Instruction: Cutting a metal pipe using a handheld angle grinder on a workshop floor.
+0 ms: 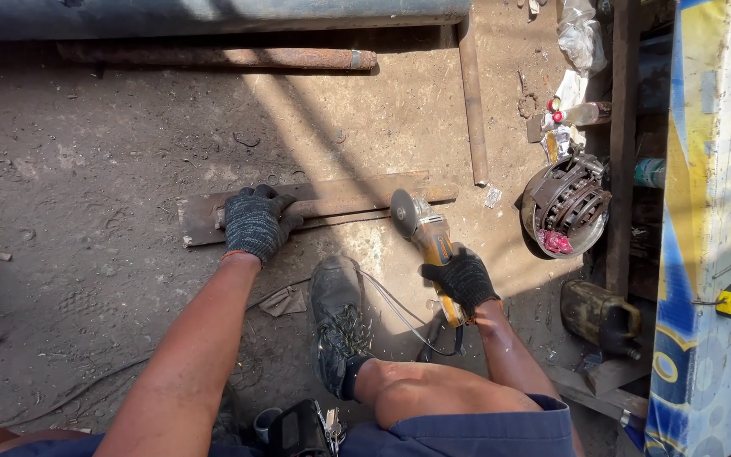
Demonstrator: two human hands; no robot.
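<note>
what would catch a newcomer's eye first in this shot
First, mid-frame, the right hand in a dark glove gripping a yellow angle grinder whose disc meets a rusty flat steel bar on the dirt ground. The gloved left hand presses on that bar, and a worn boot sits just below.

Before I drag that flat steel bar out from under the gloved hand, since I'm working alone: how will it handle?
The flat steel bar looks thick, rusty and long, so it is probably stiff and heavy for its size. It lies flat on the dirt floor, so it should slide rather than roll. The left hand presses on it and the angle grinder disc sits at its edge; edges may be sharp.
</note>
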